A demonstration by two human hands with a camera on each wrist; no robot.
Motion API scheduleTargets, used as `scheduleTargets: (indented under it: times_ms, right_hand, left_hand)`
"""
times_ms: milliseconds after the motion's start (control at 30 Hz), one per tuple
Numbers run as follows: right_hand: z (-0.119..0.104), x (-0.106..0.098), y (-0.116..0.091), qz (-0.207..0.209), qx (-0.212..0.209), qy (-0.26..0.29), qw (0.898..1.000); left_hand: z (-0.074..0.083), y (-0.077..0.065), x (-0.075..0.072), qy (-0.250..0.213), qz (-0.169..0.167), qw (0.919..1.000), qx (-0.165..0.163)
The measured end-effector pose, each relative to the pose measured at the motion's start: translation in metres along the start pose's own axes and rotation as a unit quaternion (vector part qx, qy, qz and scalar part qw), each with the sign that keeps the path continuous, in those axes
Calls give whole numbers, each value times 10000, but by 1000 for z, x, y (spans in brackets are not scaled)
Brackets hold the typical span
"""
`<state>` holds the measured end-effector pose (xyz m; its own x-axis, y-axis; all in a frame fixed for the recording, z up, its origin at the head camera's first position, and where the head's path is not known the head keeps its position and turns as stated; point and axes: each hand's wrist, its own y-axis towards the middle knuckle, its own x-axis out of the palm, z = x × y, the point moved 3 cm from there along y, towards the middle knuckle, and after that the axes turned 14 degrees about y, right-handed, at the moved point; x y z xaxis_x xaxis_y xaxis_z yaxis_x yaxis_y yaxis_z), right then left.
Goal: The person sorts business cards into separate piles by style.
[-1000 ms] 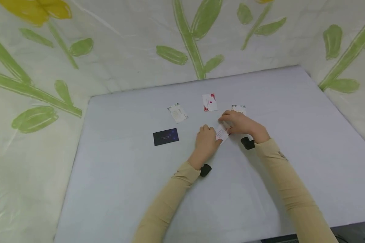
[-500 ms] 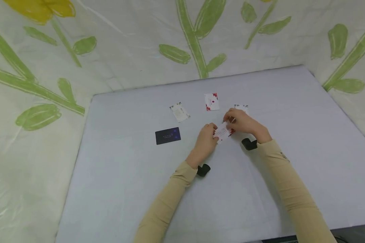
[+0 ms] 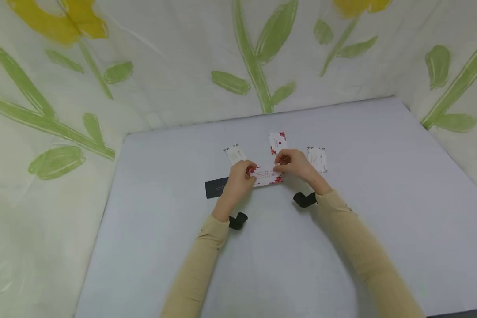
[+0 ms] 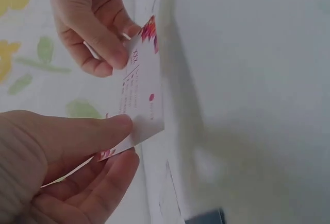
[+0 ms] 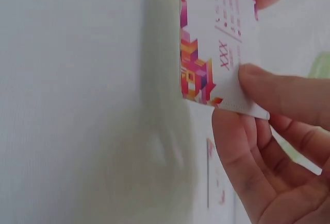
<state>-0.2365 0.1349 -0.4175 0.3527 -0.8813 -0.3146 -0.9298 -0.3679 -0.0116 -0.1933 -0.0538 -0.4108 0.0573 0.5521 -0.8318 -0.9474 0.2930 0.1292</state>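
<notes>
A white business card (image 3: 265,176) with printed text and red-orange patterned corners is held up between both hands, lifted off the table. My left hand (image 3: 238,180) pinches one short end between thumb and fingers. At the opposite end my right hand (image 3: 296,165) pinches the card with its thumb on the printed face, plain in the right wrist view on the card (image 5: 216,44). Below the left hand lies a dark business card (image 3: 214,188), partly covered by that hand. Behind the left hand is a white card with dark floral corners (image 3: 234,153), its lower part hidden.
A white card with red floral corners (image 3: 278,141) lies farther back on the pale table (image 3: 286,265). To the right of my right hand is another floral-cornered white card (image 3: 317,159). Black wrist-camera pieces (image 3: 238,221) jut from both wrists. A flower-painted sheet (image 3: 175,62) stands behind the table.
Both hands have moved left with the card, which has turned from slanted to nearly level. The left hand now partly covers the dark card; the rightmost card is uncovered.
</notes>
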Motion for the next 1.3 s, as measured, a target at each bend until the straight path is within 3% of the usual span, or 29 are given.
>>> scheduleTargets:
  times_ms: [167,467,700,867,1067,1300]
  right_hand:
    - [2,22,5,36,220,-165,9996]
    - [6,35,13,-215,47,-1027,9945]
    - [2,39,12,-210,-19,-1487,9887]
    - [1,39,11,-352,102,-1849,9821]
    - [-2,37,9,-505,314,-1873,9805]
    - [-7,35,6,-607,258,-1494,9866]
  left_hand:
    - [-16,-5,4,325,-137,9993,-155]
    - [-21,-3,9,880,-617,9928,-524]
    - [-18,-2,9,1400,-512,9881,-385]
    - [-16,0,10,1547,-652,9854,-274]
    - [-12,3,11,1827,-787,9799,-157]
    - [-5,8,7,1632,-784,9833,-162]
